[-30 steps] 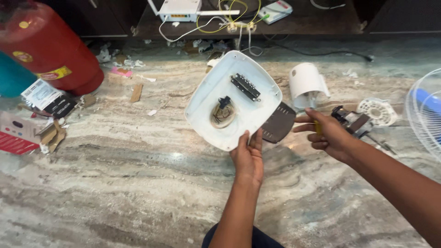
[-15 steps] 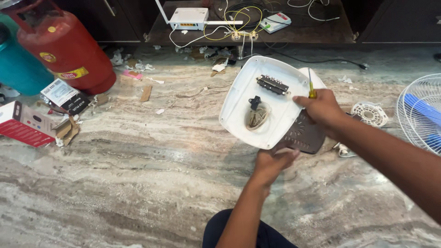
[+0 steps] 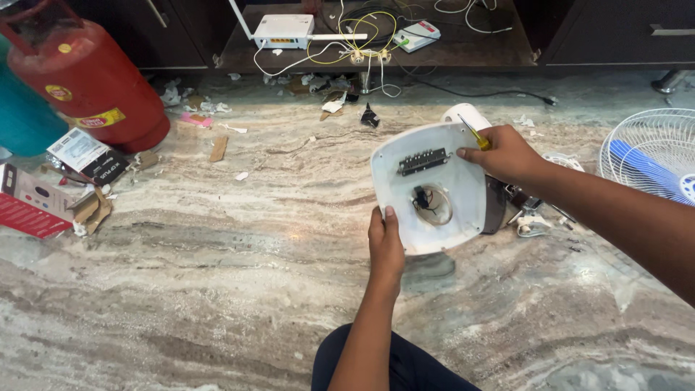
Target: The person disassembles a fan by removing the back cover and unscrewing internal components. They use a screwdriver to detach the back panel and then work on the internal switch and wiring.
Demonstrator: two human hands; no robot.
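A flat red box (image 3: 29, 210) with a white end lies at the far left edge of the floor, torn brown cardboard (image 3: 93, 211) just beside it. Above them a black-and-white printed packet (image 3: 87, 156) rests near the base of the red cylinder (image 3: 87, 80). The cylinder carries a round yellow sticker (image 3: 58, 93) and a yellow strip label (image 3: 98, 118) low on its side.
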